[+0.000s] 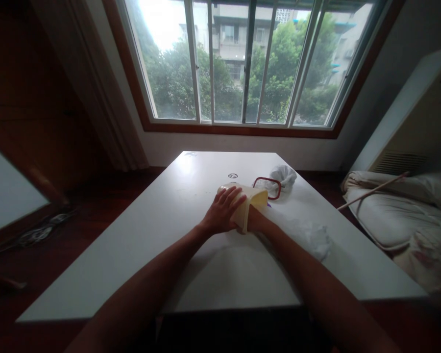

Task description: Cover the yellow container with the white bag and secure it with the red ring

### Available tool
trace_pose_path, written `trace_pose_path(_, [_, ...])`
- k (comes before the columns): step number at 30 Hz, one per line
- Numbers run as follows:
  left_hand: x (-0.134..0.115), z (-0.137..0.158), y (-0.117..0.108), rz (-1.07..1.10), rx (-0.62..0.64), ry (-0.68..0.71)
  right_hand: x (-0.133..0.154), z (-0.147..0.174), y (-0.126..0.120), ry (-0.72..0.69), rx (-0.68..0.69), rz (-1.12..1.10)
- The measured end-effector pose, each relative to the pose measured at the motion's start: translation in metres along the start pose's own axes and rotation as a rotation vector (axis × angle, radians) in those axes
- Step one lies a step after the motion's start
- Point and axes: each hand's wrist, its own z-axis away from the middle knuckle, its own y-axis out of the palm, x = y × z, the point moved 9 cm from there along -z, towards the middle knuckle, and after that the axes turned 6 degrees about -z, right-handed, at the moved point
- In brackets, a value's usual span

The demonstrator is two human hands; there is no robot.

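A pale yellow plastic container is tipped on its side above the middle of the white table, its opening facing right. My left hand is wrapped over the outside of its wall, fingers spread across it. Into the opening reaches my right hand; its fingers are hidden inside, so what they hold, if anything, does not show. Just beyond lies a lid with a red rim, clear or pale in its middle. A small purple bit shows beside the container.
A crumpled whitish plastic bag lies behind the red rim. Thin clear plastic spreads right of my right forearm. A dark round mark or ring is on the white table. A cushioned seat with a stick stands right.
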Motion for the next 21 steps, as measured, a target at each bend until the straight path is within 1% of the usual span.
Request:
trace_pose_path(2, [0.013, 0.002, 0.000, -0.015, -0.016, -0.071, 0.008, 0.001, -0.007, 0.012, 0.000, 0.055])
trace_pose_path(3, [0.021, 0.004, 0.000, -0.022, -0.027, -0.113, 0.012, 0.001, -0.014, 0.011, -0.034, 0.089])
trace_pose_path(6, [0.048, 0.012, -0.003, -0.035, -0.088, -0.247, 0.026, 0.004, -0.048, -0.039, -0.244, 0.179])
trace_pose_path(8, [0.067, 0.020, -0.005, -0.039, -0.148, -0.362, 0.027, 0.008, -0.072, -0.061, -0.377, 0.208])
trace_pose_path(11, [0.092, 0.035, -0.009, -0.023, -0.228, -0.533, 0.008, 0.016, -0.105, -0.008, -0.525, 0.245])
trace_pose_path(13, [0.104, 0.043, -0.009, 0.003, -0.262, -0.620, -0.014, 0.023, -0.126, 0.098, -0.577, 0.300])
trace_pose_path(14, [0.110, 0.047, -0.009, 0.018, -0.272, -0.663, -0.026, 0.027, -0.135, 0.173, -0.590, 0.346])
trace_pose_path(16, [0.120, 0.054, -0.008, 0.049, -0.286, -0.758, -0.051, 0.034, -0.147, 0.351, -0.537, 0.469])
trace_pose_path(18, [0.129, 0.062, -0.005, 0.088, -0.294, -0.847, -0.070, 0.039, -0.150, 0.511, -0.413, 0.585])
trace_pose_path(21, [0.137, 0.070, -0.002, 0.145, -0.317, -0.915, -0.087, 0.045, -0.146, 0.656, -0.242, 0.678])
